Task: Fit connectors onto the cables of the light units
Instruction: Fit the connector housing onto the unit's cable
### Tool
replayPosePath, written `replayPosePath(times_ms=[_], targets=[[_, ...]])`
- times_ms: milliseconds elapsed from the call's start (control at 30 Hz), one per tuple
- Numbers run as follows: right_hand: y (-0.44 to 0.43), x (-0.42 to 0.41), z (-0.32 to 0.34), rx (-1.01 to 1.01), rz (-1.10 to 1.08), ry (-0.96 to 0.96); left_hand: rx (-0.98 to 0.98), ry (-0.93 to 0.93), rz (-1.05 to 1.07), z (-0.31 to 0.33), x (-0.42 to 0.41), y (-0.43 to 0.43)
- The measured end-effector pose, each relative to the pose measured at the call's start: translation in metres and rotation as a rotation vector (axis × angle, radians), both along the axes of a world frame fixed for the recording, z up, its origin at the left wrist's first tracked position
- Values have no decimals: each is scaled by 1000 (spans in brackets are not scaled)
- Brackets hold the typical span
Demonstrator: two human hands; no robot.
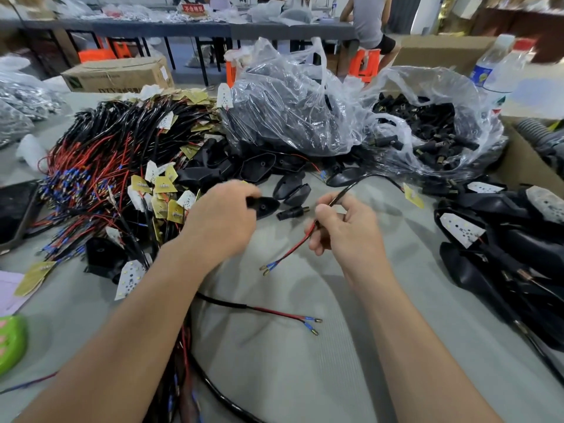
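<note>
- Lowest in the frame, a loose cable (pixel 259 309) is laid on the grey table (pixel 305 377).
- At centre right, a second cable (pixel 341 195) is pinched by the right hand (pixel 351 236), thumb against curled fingers; its red and black wires come out below the grip, toward lower left.
- A black housing (pixel 267 204) is gripped by the left hand (pixel 222 218).
- One connector (pixel 293 212) is laid between both hands, untouched.
</note>
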State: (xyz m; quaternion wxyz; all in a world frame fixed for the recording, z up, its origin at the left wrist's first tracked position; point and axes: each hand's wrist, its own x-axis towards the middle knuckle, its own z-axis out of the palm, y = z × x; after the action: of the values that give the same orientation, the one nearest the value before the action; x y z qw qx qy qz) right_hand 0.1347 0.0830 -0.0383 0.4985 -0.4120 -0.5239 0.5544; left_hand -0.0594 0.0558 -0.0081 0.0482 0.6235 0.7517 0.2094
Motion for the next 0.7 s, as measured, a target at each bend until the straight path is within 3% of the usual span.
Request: replayPosePath(times_ms=[133, 200, 333, 500, 700], targets=[[-6, 1, -3, -37, 57, -22, -163, 243, -16, -9, 5, 27], [-7, 2, -3, -28, 46, -27, -163, 260, 42, -14, 10, 30], [-4, 4, 3, 34, -34, -18, -23, 178, 81, -15, 15, 23], [-6, 6, 7, 84, -137, 67, 151, -210, 34, -28, 17, -18], [-8, 4, 2, 149, -206, -50, 179, -289, -82, -47, 34, -34]])
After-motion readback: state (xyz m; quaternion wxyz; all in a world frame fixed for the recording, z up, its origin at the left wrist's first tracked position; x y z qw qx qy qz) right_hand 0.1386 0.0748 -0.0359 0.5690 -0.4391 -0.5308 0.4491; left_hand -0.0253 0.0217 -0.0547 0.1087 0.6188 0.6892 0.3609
